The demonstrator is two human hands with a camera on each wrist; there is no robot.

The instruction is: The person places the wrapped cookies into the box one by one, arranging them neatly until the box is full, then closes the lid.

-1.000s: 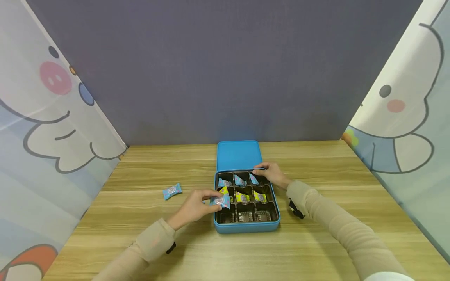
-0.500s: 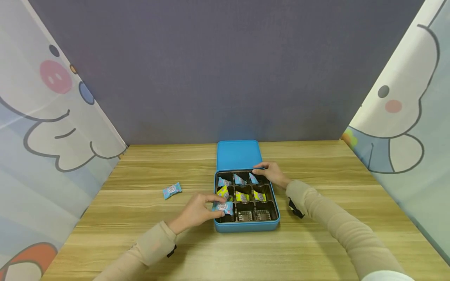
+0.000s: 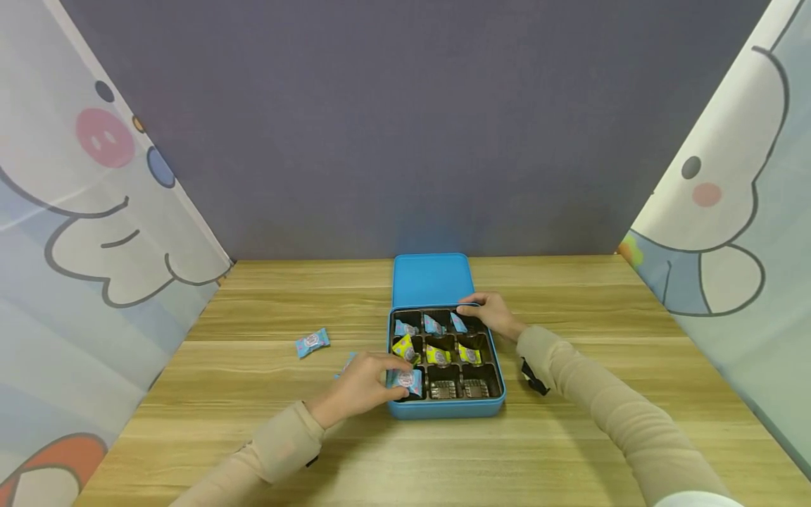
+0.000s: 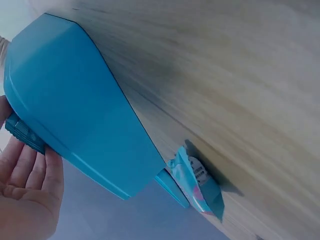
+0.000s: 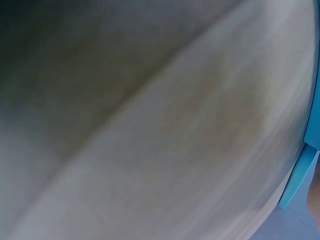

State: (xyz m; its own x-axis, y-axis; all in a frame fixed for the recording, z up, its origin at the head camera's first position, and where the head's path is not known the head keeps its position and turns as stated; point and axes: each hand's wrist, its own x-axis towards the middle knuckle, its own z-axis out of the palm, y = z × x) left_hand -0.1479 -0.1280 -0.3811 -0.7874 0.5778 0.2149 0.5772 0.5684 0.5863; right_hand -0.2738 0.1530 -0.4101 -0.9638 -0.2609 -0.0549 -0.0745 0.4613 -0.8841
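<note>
Packet (image 3: 408,381), blue, pinched by left hand (image 3: 360,385) at near-left compartment of blue box (image 3: 446,410); right hand (image 3: 496,317) touches box's far-right corner, cannot tell whether gripping. 3 yellow packets (image 3: 438,355) occupy middle row.

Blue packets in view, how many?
6. Box back row: left packet, middle packet, right packet. Left hand holds the pinched packet. Table: far packet, near packet, partly hidden. More may be hidden.
</note>
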